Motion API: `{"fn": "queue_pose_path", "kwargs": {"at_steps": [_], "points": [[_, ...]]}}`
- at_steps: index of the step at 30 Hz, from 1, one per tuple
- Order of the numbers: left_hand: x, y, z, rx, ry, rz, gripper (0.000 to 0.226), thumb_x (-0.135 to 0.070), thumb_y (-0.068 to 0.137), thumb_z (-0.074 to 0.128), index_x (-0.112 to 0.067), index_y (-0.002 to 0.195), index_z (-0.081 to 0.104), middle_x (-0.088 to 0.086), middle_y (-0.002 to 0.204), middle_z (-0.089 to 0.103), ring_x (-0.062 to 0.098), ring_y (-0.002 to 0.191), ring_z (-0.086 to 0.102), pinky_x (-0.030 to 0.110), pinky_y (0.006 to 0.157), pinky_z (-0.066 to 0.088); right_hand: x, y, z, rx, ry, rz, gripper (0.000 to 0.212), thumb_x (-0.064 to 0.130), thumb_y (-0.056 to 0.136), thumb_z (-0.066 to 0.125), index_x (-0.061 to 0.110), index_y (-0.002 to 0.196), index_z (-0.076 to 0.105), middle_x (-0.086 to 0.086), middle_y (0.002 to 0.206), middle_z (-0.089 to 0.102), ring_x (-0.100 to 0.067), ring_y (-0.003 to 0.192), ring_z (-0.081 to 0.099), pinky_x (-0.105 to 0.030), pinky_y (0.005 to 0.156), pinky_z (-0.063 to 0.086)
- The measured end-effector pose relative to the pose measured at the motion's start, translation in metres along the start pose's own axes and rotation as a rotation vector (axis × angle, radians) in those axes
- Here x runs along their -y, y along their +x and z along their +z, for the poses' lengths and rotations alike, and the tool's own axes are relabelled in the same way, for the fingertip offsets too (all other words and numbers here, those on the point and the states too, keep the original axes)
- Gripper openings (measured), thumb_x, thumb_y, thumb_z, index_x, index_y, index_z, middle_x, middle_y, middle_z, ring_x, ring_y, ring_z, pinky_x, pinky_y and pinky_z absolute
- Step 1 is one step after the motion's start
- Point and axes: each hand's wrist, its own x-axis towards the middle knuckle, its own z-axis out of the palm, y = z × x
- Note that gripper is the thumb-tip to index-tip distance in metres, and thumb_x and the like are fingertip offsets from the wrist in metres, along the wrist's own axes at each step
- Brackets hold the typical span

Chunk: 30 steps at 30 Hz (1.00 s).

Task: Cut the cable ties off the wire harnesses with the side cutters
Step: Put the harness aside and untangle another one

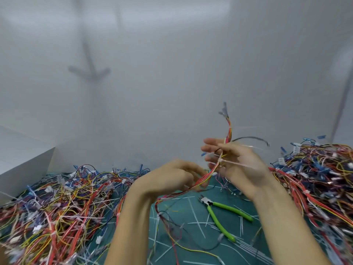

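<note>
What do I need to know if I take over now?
Left hand grips the harness low; right hand holds it higher, by a white tie not yet cut.
Cutters lie on the mat, in neither hand.
Done: cut ties litter the mat.
Left: pick up the cutters, snip this tie, then check the left pile and right pile; I cannot tell which is finished.

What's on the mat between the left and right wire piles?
Head view: the side cutters lying untouched, scattered cut cable ties, and the trailing tail of the harness held by left hand and right hand.
</note>
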Motion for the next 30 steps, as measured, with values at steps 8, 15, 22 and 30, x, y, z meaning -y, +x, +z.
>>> {"fn": "queue_pose_path", "kwargs": {"at_steps": [8,15,22,30], "points": [[0.004,0.008,-0.011,-0.488,-0.69,-0.043,0.043,-0.042,0.099,0.042,-0.009,0.099,0.07,0.012,0.103,0.076,0.018,0.086,0.073,0.036,0.081,0.055,-0.006,-0.009,0.024,0.352,-0.374,-0.045,0.018,0.007,0.08,0.052,0.003,0.087,0.069,-0.013,0.073,0.064,-0.022,0.065,0.055,-0.026,0.065,0.052],[-0.015,-0.009,-0.021,-0.556,-0.857,0.224,0.032,-0.031,0.066,0.072,-0.012,0.091,0.068,0.005,0.091,0.077,0.014,0.076,0.074,0.024,0.059,0.058,-0.018,-0.012,0.039,0.414,-0.69,0.109,0.021,-0.004,0.094,0.048,0.002,0.095,0.069,-0.012,0.082,0.067,-0.022,0.075,0.061,-0.031,0.079,0.051],[-0.018,-0.017,-0.018,-0.698,-0.58,0.373,0.021,-0.001,0.078,0.075,-0.014,0.091,0.066,0.006,0.087,0.077,0.019,0.073,0.074,0.028,0.065,0.06,0.014,-0.022,0.012,0.288,-1.059,0.037,0.04,0.002,0.09,0.065,0.029,0.12,0.062,0.006,0.114,0.068,-0.012,0.109,0.064,-0.029,0.095,0.053],[-0.037,-0.013,0.003,-0.832,-0.45,0.505,0.025,0.003,0.071,0.082,-0.018,0.077,0.069,0.0,0.069,0.072,0.011,0.064,0.067,0.02,0.062,0.054,0.026,-0.027,0.034,0.123,-0.819,-0.34,0.024,0.036,0.083,0.075,0.037,0.106,0.072,0.014,0.1,0.076,-0.003,0.095,0.071,-0.03,0.089,0.057]]}}
